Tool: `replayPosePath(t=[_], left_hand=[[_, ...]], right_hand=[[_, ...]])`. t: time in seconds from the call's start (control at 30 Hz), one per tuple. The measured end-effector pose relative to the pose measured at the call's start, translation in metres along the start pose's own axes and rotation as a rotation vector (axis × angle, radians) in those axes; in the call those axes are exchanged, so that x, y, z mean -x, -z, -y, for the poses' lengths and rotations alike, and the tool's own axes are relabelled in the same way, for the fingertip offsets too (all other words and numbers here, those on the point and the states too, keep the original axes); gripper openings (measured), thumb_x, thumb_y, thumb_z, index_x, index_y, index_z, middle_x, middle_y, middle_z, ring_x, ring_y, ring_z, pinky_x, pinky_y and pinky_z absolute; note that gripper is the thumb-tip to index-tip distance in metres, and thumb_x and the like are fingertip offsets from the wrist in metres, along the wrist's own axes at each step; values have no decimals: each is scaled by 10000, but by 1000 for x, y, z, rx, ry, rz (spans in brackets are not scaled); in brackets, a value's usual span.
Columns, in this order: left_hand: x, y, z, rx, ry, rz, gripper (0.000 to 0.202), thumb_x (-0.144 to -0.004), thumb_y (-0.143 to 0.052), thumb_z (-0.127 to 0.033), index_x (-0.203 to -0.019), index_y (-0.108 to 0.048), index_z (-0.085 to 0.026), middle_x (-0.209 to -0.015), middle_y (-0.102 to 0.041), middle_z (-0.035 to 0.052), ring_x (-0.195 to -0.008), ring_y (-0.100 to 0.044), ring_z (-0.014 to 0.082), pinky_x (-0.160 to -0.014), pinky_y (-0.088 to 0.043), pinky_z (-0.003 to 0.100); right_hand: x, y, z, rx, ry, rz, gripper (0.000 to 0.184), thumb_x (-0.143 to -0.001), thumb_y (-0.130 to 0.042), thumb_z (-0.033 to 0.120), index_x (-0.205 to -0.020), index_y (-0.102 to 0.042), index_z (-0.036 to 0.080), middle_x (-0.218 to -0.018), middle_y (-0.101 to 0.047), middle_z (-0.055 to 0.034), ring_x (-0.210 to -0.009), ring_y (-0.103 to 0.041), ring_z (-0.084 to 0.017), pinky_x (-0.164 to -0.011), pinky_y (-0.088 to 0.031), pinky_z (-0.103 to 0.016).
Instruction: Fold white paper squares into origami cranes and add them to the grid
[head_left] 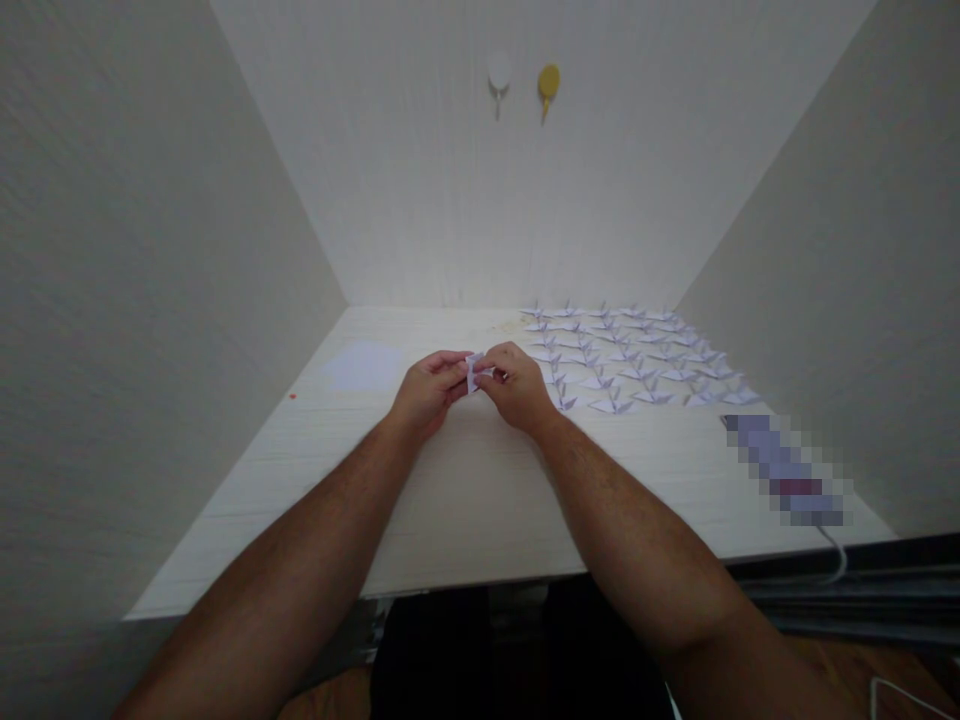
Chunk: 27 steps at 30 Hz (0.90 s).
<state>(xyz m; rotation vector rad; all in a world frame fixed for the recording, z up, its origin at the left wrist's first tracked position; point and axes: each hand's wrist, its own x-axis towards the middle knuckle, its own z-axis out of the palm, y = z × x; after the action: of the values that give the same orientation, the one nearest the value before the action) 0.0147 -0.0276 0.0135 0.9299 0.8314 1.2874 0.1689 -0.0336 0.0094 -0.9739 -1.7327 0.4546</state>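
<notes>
A small piece of folded white paper (472, 374) is held up between both hands, over the middle of the white table (480, 500). My left hand (431, 390) grips its left side, fingers closed behind it and thumb in front. My right hand (516, 385) pinches the right side between thumb and fingers. Parts of the paper are hidden by the fingers. To the right of my right hand, rows of folded white paper cranes (616, 352) stand on the table. Left of my left hand lies a pale stack or sheet of white paper (364, 366).
A blurred-out device (784, 470) with a white cable (836, 550) lies at the table's right. A small red spot (292, 397) is near the left edge. Walls enclose the table on three sides. A white hook (499, 75) and a yellow hook (549, 82) are on the back wall.
</notes>
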Motion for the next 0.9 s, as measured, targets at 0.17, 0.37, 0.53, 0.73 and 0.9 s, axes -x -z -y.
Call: replayPosePath(t=[0.17,0.37,0.53,0.73,0.9], left_hand=[[-2,4,4,-36,-8,5,353,-565,-883,-277,-861,-748,-141,-876,-751,79,-799,-696,159,-795,-551,302],[-3,7,5,-156,-27,71,420,-561,-883,-279,-933,-767,-123,-899,-763,111,-826,-709,204,-875,-549,394],[1,6,1,-219,-36,159,534,-522,-904,-227,-1026,-752,-139,-1009,-761,126,-914,-715,239,-935,-535,457],[4,2,-3,-224,-45,132,511,-511,-914,-234,-985,-755,-129,-984,-764,126,-903,-719,250,-936,-539,488],[4,2,-3,-206,-29,144,467,-536,-896,-226,-971,-759,-125,-964,-764,123,-895,-720,246,-933,-546,482]], right_hand=[[1,-3,-1,-117,-113,33,75,-744,-711,260,-812,-734,240,-768,-679,9,-626,-535,-119,-659,-457,-269],[1,-5,-4,-195,-236,0,123,-707,-736,322,-761,-725,212,-684,-687,20,-578,-543,-116,-604,-447,-257],[0,-5,-9,-183,-270,-14,94,-717,-718,301,-751,-722,214,-668,-690,21,-602,-579,-126,-626,-461,-259],[1,-6,-11,-208,-267,-11,93,-717,-718,290,-753,-718,204,-673,-690,17,-596,-577,-123,-613,-456,-256],[1,-7,-13,-251,-289,-3,118,-711,-730,305,-758,-714,198,-682,-686,8,-618,-597,-133,-621,-468,-265]])
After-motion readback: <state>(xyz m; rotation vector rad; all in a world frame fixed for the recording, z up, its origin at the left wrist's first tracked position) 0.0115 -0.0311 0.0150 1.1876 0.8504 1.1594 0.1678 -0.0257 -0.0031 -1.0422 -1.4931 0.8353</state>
